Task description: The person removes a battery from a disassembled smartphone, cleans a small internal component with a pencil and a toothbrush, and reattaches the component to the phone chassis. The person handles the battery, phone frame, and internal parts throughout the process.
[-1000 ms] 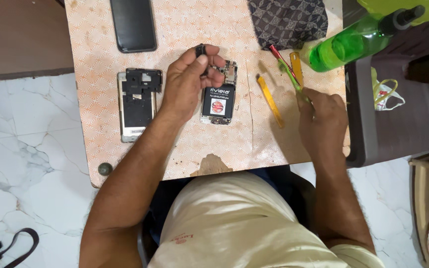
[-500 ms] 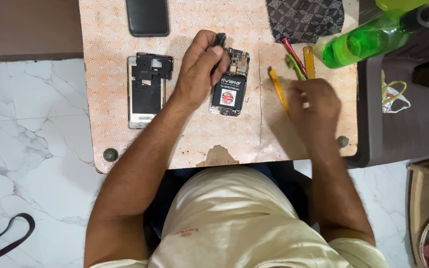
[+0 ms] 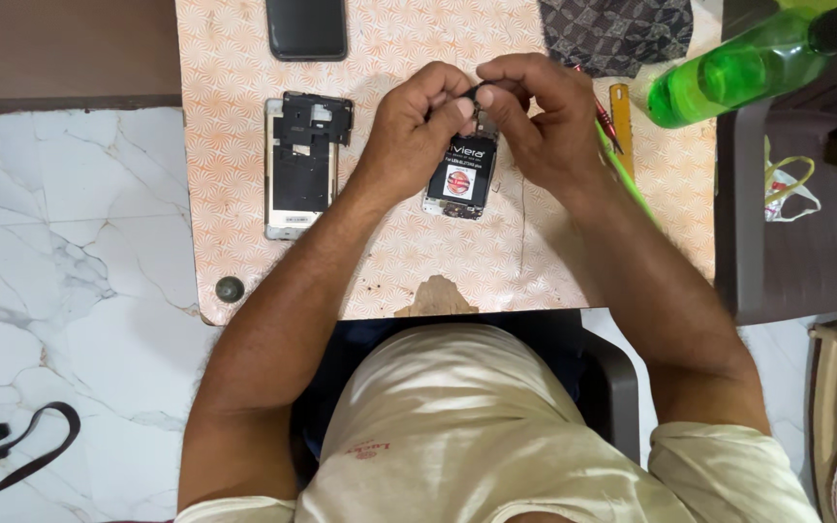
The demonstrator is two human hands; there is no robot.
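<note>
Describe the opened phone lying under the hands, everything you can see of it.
The opened phone lies flat on the patterned table, back cover off, its long axis a little tilted. A black battery with a red-and-white label fills most of the body; a pale silvery frame shows at the lower edge. Its upper end is hidden by the left hand and right hand, whose fingers pinch a small dark part just above it. Whether the fingers touch the phone itself cannot be told.
</note>
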